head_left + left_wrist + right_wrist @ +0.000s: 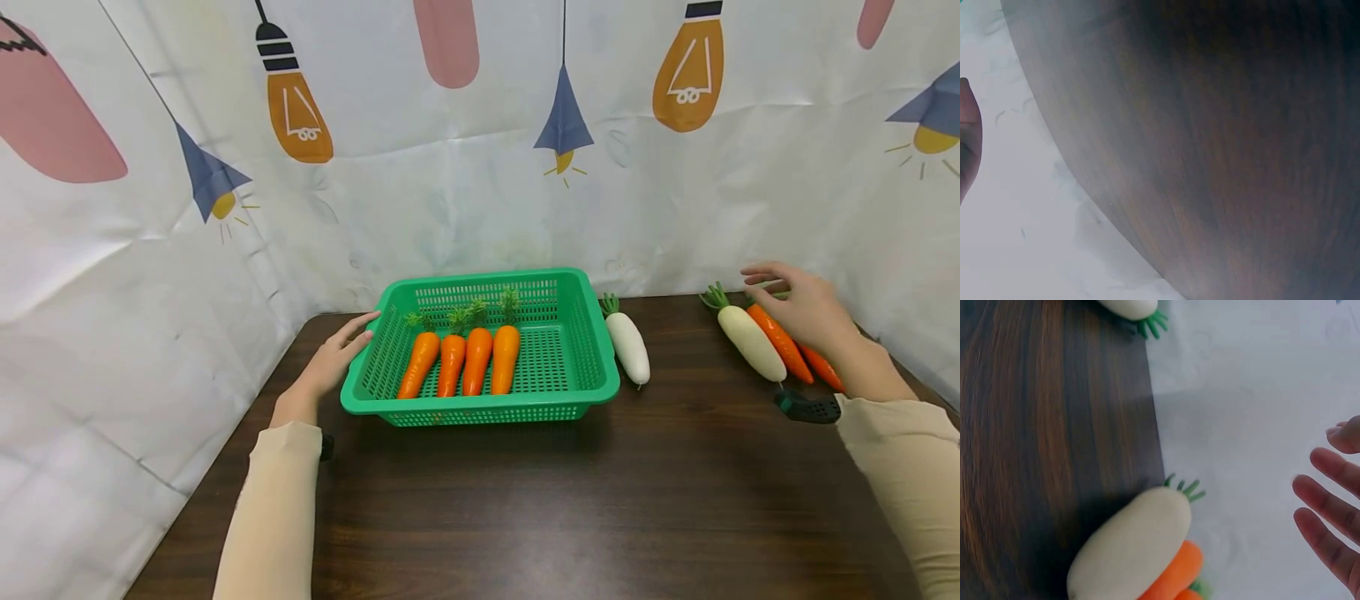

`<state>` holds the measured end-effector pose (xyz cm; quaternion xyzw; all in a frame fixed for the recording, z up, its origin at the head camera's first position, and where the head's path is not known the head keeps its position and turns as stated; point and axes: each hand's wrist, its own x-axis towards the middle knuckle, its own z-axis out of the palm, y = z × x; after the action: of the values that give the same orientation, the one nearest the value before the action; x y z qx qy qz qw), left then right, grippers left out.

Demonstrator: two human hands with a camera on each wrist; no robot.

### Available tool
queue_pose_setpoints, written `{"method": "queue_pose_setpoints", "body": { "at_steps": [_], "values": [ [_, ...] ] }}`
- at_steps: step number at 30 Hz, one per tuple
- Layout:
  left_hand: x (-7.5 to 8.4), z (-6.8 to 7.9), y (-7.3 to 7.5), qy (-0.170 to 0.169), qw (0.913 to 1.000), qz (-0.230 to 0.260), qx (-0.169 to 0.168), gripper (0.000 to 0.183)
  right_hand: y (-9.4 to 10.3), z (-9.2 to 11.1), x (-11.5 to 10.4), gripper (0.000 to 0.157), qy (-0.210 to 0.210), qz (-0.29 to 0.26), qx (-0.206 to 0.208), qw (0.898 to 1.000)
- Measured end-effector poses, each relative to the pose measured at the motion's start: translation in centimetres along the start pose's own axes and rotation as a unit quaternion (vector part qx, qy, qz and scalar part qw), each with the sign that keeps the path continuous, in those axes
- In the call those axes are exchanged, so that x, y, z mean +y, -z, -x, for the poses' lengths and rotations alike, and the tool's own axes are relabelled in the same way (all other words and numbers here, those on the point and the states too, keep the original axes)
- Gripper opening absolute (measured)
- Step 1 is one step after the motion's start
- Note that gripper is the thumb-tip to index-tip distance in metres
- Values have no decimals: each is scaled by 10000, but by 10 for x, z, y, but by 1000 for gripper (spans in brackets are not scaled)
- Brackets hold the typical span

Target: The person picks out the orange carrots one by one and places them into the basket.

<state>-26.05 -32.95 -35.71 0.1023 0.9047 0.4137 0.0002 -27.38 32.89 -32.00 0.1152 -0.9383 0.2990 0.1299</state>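
My left hand (pixel 330 358) is at the left rim of a green plastic basket (pixel 480 407), its fingers fairly straight against the edge. Several orange carrots (pixel 477 362) with leafy tops lie side by side in the basket. To the right, my right hand (pixel 813 317) hovers with loosely bent fingers (pixel 1329 500) and nothing in them. Below it lie a white radish (pixel 752 343), an orange carrot (pixel 783 346) and another carrot (pixel 823 371) partly hidden by the hand. In the left wrist view only a bit of the left hand (pixel 969 137) shows.
A second white radish (pixel 630 346) lies just right of the basket. Everything stands on a dark wooden table (pixel 487 508). White sheeting printed with lamps and bulbs (pixel 450 200) hangs along its back and sides.
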Motion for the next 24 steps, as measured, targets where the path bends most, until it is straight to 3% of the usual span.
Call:
{"method": "queue_pose_setpoints", "body": {
  "at_steps": [15,24],
  "values": [
    [2,-1,0,15,10000,-7,-7,60,7,17,45,40,-610,390,249,9971],
    [0,0,0,-9,10000,8,-35,60,9,24,68,42,-790,606,-19,9950]
  ]
}}
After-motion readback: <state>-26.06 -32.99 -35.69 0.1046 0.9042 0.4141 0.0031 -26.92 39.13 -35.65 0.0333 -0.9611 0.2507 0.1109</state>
